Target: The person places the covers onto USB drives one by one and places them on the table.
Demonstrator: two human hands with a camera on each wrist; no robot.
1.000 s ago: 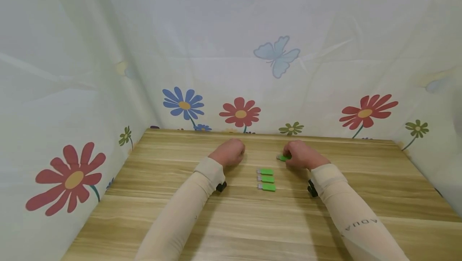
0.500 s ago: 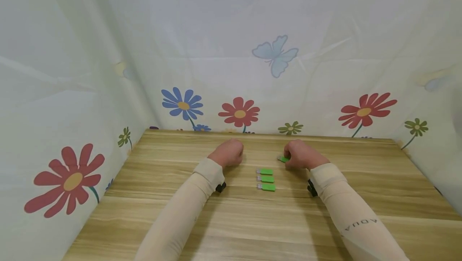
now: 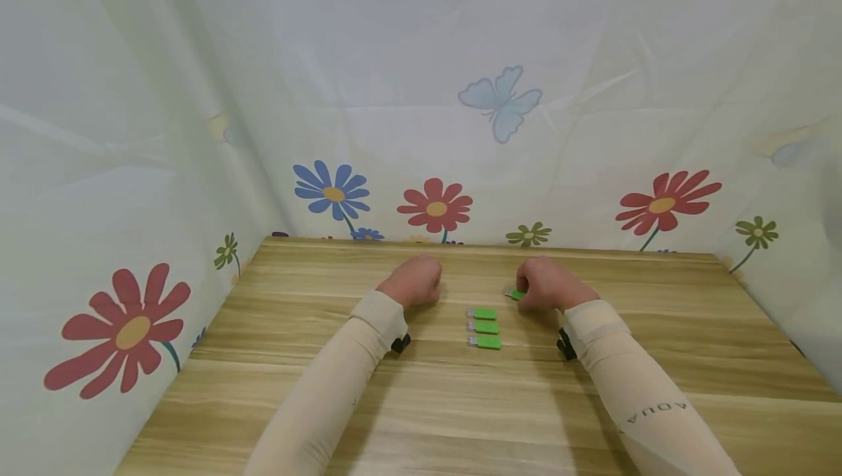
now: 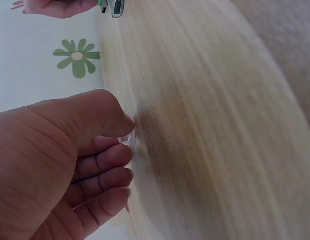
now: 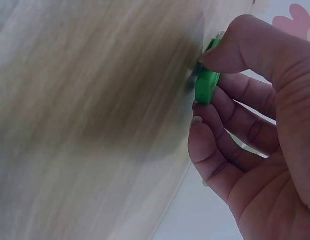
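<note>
In the head view my right hand [image 3: 551, 284] pinches a green USB stick [image 3: 516, 294] low over the table, its metal plug pointing left. The right wrist view shows that green USB stick [image 5: 207, 85] between thumb and fingers. My left hand [image 3: 414, 281] is curled close to the tabletop, across from the right. In the left wrist view its thumb and forefinger pinch a small clear plastic cap [image 4: 126, 137], mostly covered by the fingers. Between the hands and nearer me, green USB sticks lie stacked in a column: far [image 3: 483, 314], middle [image 3: 484, 327] and near [image 3: 487, 342], plugs to the left.
The wood-grain table [image 3: 421, 403] ends at the back against a white curtain [image 3: 395, 59] printed with flowers and a butterfly. The curtain also hangs along the left and right sides. A black wrist device [image 3: 400, 343] sits under the left sleeve.
The USB stick in my right hand has tilted slightly, its plug a little nearer me. Both hands stay nearly in place, and the three sticks on the table have not moved.
</note>
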